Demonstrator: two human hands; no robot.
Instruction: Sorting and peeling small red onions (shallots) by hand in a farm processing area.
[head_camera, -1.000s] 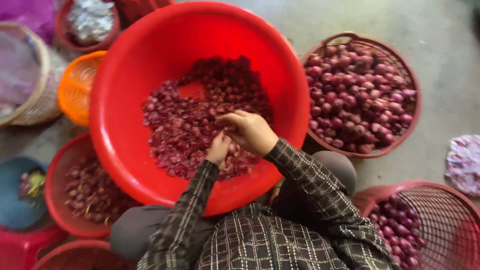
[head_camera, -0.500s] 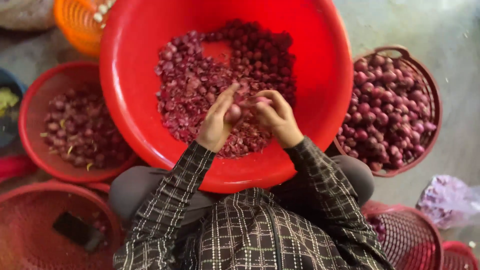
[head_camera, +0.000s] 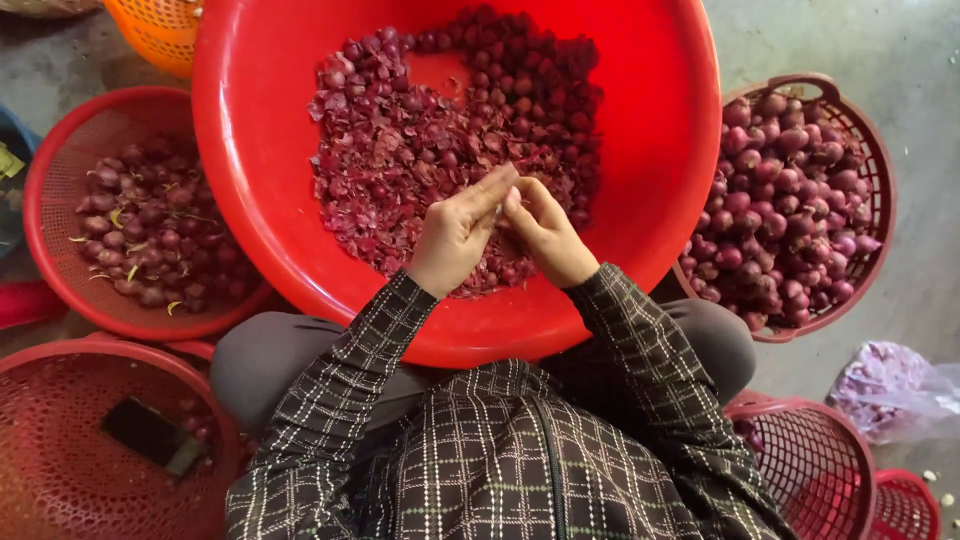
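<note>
Head view: shallot hidden inside grip

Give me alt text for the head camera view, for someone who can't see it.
Seen from above, a person's left hand and right hand meet, fingertips together, over a large red basin of small red onions and peelings. Red baskets of onions flank it.

Red basin, purple shallots, checked sleeves

Since a second ago: left hand and right hand drawn closer together, fingertips now meeting above purple onion skins; shallot formerly visible between them now hidden.
</note>
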